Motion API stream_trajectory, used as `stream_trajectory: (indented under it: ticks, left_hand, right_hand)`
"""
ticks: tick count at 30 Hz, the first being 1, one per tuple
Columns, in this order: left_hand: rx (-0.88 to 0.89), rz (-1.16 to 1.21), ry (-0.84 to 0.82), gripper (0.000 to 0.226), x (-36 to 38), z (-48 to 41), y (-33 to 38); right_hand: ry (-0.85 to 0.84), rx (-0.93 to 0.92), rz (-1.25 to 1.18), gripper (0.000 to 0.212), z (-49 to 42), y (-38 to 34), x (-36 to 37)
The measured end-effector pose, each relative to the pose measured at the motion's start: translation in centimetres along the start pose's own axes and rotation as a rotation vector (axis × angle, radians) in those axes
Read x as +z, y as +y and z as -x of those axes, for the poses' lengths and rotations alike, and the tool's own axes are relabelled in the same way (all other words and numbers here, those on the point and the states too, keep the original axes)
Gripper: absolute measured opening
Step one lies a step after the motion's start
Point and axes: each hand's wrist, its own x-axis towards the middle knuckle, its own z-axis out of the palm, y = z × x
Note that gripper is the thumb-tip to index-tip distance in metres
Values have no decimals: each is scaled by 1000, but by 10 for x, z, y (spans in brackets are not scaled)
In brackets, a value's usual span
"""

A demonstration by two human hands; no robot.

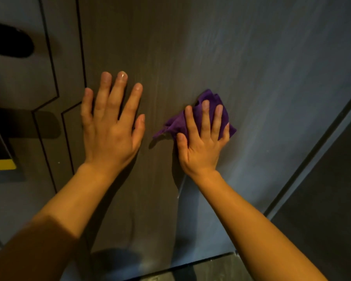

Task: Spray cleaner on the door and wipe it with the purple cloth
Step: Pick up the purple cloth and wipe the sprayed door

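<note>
Pressing flat against the door [190, 47], the right hand [203, 145] is pinning the purple cloth [193, 120] under its palm and fingers. The cloth is looking crumpled and bunched, deep violet, with soft folds poking out above the fingertips, past the little finger on the right, and in a pointed flap to the left of the thumb. The fingers of that hand are lying slightly apart over the fabric, with the thumb angling out to the left. The left hand [111, 126] is resting bare on the door just beside it, not touching the cloth, all five fingers spread wide.

One cloth and two hands are showing; the door is a single dark wood-grain panel with thin black inlaid lines [69, 102] running down its left part.

A black handle [10, 43] is sitting at the upper left, well apart from both hands. The door's right edge [320, 151] is slanting down toward the floor [211, 268], leaving broad bare surface above and to the right of the cloth.
</note>
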Motion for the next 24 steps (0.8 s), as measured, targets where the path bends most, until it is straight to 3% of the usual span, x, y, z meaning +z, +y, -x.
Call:
stream_trajectory:
  ticks: [9, 24]
  left_hand:
    - [18, -62, -11, 53, 2, 6, 0]
    - [25, -127, -33, 53, 5, 10, -2]
  right_hand:
    - [-78, -6, -67, 63, 107, -3, 32]
    - [-74, 293, -166, 65, 234, -34, 77]
